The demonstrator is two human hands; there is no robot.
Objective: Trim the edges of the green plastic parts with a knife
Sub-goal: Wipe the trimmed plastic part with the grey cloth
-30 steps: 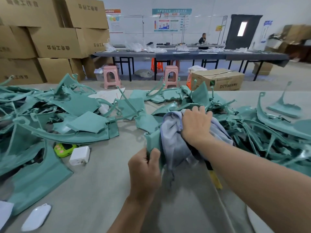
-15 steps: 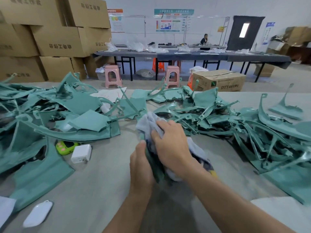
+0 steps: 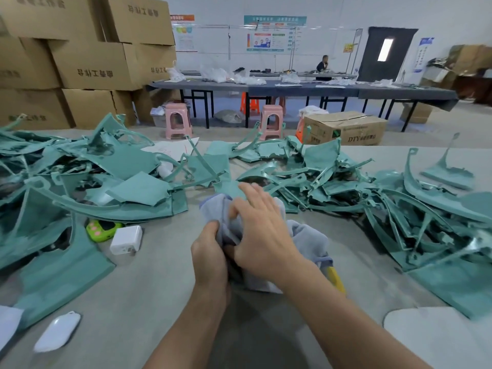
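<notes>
Tabletop [image 3: 149, 294], grey, head view. Bare surface runs down the middle from the near edge to the hands; it is flanked by two heaps of green plastic parts, the left heap [image 3: 80, 187] and the right heap [image 3: 399, 206]. The two heaps nearly meet at the far side behind the hands. The far tabletop edge shows beyond the heaps, with floor past it.

Left hand [image 3: 210, 258]: forearm enters from the bottom centre, and the fingers are curled, pinching a fold of a grey cloth [image 3: 306, 241]. Right hand [image 3: 262, 230]: forearm enters from the lower right, and the hand lies palm down over the cloth with fingers spread and mostly straight, pressing on it. The thumbs of both hands meet at the bunched cloth. Whether a green part lies inside the cloth I cannot tell. A yellow object [image 3: 336, 279] shows just beneath the right wrist, touching the cloth edge; it is possibly the knife handle, but no blade is visible.

Count on the near left tabletop:
- one white charger block [image 3: 126, 239]
- one small green gadget [image 3: 102, 229], just beside the block
- one white oval piece [image 3: 57, 334], near the edge

Individual green parts are too tangled to count.

Behind:
- two pink stools [image 3: 177, 120]
- stacked cardboard boxes [image 3: 87, 62], at left
- one open cardboard box [image 3: 346, 127] on the floor
- a long dark table [image 3: 306, 90] with a person seated behind it
</notes>
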